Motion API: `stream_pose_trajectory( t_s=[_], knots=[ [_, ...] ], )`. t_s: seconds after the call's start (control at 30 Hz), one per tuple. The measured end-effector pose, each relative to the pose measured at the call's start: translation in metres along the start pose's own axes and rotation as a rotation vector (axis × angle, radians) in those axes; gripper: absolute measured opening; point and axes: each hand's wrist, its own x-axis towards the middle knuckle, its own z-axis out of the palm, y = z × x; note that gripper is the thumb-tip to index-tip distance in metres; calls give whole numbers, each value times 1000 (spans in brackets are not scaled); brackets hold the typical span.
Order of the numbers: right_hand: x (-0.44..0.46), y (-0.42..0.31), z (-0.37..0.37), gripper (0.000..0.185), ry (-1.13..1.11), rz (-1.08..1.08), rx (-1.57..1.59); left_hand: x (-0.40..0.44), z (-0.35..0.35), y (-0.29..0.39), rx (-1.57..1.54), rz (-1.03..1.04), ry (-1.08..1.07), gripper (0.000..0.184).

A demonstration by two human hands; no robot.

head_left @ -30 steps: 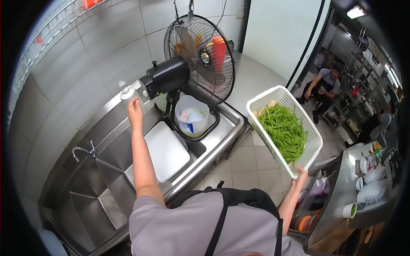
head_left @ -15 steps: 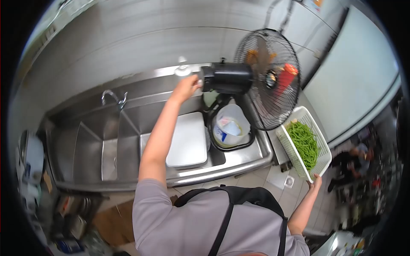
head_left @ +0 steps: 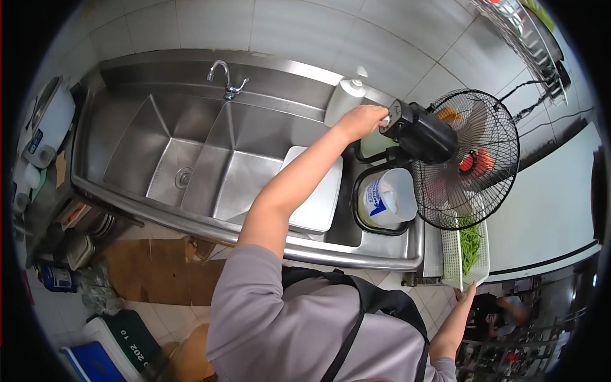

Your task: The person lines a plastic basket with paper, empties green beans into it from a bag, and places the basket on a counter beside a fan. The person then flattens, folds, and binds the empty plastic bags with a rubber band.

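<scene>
My left hand reaches over the sink's back edge, its fingers closed on a small knob at the rear of a black fan. Low on the right, my right hand grips the near end of a white perforated basket. Long green beans lie in that basket. The fan's wire cage partly hides the basket's far end. Just behind my left hand stands a white pump bottle.
A metal sink with a faucet spans the left. A white lid or board lies across its right part, beside a clear tub. Cardboard covers some floor. Another person is at the lower right.
The camera view has swung leftward, so the sink, fan and basket appear farther right. My left hand stays at the back of the fan, and my right hand still holds the basket.
</scene>
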Motion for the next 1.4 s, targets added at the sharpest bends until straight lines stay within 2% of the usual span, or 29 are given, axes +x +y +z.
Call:
stream_pose_trajectory(
  t_s=[0.07, 0.17, 0.27, 0.37, 0.47, 0.57, 0.67, 0.77, 0.87, 1.03, 1.13, 1.17, 1.27, 1.3, 1.37, 1.4],
  knots=[
    [-8, -1, 11, 68, 183, 51, -98, -1, 2, -1, -6, 12, 17, 11],
    [18, 14, 2, 80, 33, -291, -52, -1, 4, -7, -33, 29, 31, 9],
    [-29, 3, 34, 80, 577, -251, -319, -2, 8, -15, 1, 42, 32, 10],
    [-74, -3, 61, 68, 640, -279, -268, -7, 7, -14, -28, 15, 79, 18],
    [-29, -5, 32, 57, 337, -261, -60, -11, 16, -20, -258, -196, 70, 47],
    [2, -3, 9, 54, 193, -260, -63, -17, 28, -29, -363, -152, 83, 82],
    [-23, 0, 17, 51, 67, -299, 35, -15, 28, -28, -594, -210, 22, 102],
    [-22, -1, 14, 50, 126, -242, -44, -9, 27, -22, -675, -293, 3, 105],
    [-18, 4, 9, 51, 108, -246, -24, -11, 29, -12, -616, -349, 77, 109],
    [-28, 16, 6, 61, 313, -152, -117, -22, 35, 6, -568, -344, 164, 99],
    [-32, 24, 10, 60, 299, -193, -106, -25, 38, 8, -587, -336, 206, 99],
    [-49, 24, 18, 56, 357, -213, -159, -25, 40, 8, -594, -342, 213, 95],
    [-9, 27, 0, 47, 247, -258, -219, -25, 42, 9, -603, -350, 221, 92],
    [-4, 33, 4, 34, 246, -381, -9, -25, 42, 10, -606, -333, 236, 88],
    [-7, 28, 14, 30, 318, -341, -51, -25, 40, 8, -560, -362, 229, 86],
    [-27, 30, 29, 26, 310, -404, -52, -25, 42, 8, -553, -370, 211, 85]
  ],
)
